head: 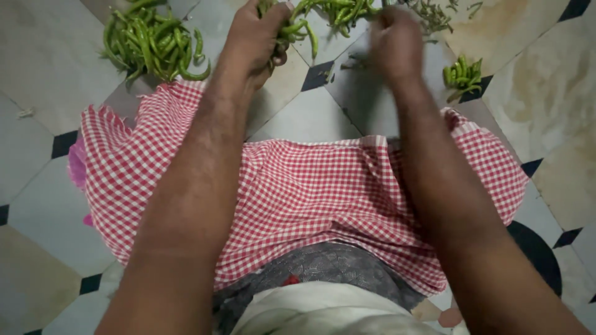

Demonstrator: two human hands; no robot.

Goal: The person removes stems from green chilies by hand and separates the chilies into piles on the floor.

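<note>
Left hand clenched round green chillies; right hand blurred, grip unclear; chilli pile on tiled floor.

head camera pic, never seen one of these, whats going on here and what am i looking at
This is one picture from a camera worn on a person's head, looking down at their own two bare arms. The left hand grips a bunch of green chillies. The right hand is blurred, so whether it holds anything is unclear. On the tiled floor lie a large chilli pile, a small chilli pile and some stems. A red checked cloth covers the lap.
</note>
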